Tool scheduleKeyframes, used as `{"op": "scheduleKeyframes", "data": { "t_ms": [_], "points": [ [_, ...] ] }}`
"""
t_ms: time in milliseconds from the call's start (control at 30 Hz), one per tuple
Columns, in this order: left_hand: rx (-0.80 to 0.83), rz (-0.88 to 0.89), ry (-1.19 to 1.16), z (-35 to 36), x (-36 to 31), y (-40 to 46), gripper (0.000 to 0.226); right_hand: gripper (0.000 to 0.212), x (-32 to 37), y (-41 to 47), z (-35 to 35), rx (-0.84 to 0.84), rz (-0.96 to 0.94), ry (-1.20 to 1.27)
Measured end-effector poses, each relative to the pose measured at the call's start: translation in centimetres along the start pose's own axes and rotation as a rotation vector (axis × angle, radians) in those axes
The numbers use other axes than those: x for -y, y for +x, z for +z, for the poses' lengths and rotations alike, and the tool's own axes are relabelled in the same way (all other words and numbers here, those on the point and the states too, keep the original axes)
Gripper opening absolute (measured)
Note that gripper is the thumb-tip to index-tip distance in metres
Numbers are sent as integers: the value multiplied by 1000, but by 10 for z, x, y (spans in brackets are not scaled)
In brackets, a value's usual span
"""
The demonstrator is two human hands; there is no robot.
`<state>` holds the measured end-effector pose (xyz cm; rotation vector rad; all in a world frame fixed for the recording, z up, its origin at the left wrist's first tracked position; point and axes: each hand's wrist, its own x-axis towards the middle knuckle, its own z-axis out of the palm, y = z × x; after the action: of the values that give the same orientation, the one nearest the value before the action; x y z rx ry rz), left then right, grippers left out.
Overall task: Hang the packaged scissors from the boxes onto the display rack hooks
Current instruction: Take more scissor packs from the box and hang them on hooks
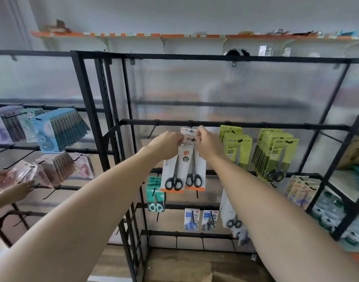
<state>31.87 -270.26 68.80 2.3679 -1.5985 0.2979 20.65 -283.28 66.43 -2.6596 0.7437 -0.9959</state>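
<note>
Left hand [168,143] and right hand [207,145]: grip closed on top edge of white-and-orange scissors packs [183,169], held just under upper bar [235,125] of black display rack [97,127]. Hook hidden behind fingers and card tops; pack count unclear. Green scissors packs [276,155] hung at right. Boxes cut off at bottom edge.

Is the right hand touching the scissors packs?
Touching. The head view shows the right hand pinching the top of the scissors packs.
</note>
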Motion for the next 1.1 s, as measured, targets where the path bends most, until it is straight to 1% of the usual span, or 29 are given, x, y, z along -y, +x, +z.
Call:
{"op": "scheduleKeyframes", "data": {
  "t_ms": [167, 267, 300, 400, 433, 567, 633, 767, 833, 933, 1033, 1100],
  "points": [
    [-4, -10, -29, 2, -5, 10, 19, 9, -5, 20, 11, 17, 132, -59],
    [-29, -28, -80, 6, -9, 14, 20, 27, -9, 29, 8, 63, 247, -45],
    [-39, -31, -103, 7, -11, 16, 20, 25, -11, 31, 5, 90, 257, -32],
    [-68, -16, -157, 10, -18, 23, 17, 4, -23, 35, -4, 150, 238, 26],
    [-72, -10, -167, 10, -21, 25, 17, 3, -26, 36, -8, 151, 244, 57],
    [-60, -18, -184, 13, -25, 35, 13, 3, -35, 38, -19, 131, 263, 177],
    [-34, -56, -210, 13, -23, 41, 11, 5, -35, 36, -24, 121, 242, 189],
    [-25, -97, -225, 10, -21, 47, 18, 11, -29, 25, -32, 119, 172, 163],
    [-33, -109, -179, 9, -23, 47, 21, 10, -27, 20, -30, 112, 152, 127],
    [-60, -130, 8, 9, -30, 43, 21, 6, -24, 16, -25, 106, 142, 93],
    [-142, -101, 121, 12, -34, 41, 19, 11, -20, 9, -21, 170, 144, 116],
    [-184, -88, 134, 13, -32, 40, 16, 14, -16, 4, -17, 195, 143, 126]
  ]
}}
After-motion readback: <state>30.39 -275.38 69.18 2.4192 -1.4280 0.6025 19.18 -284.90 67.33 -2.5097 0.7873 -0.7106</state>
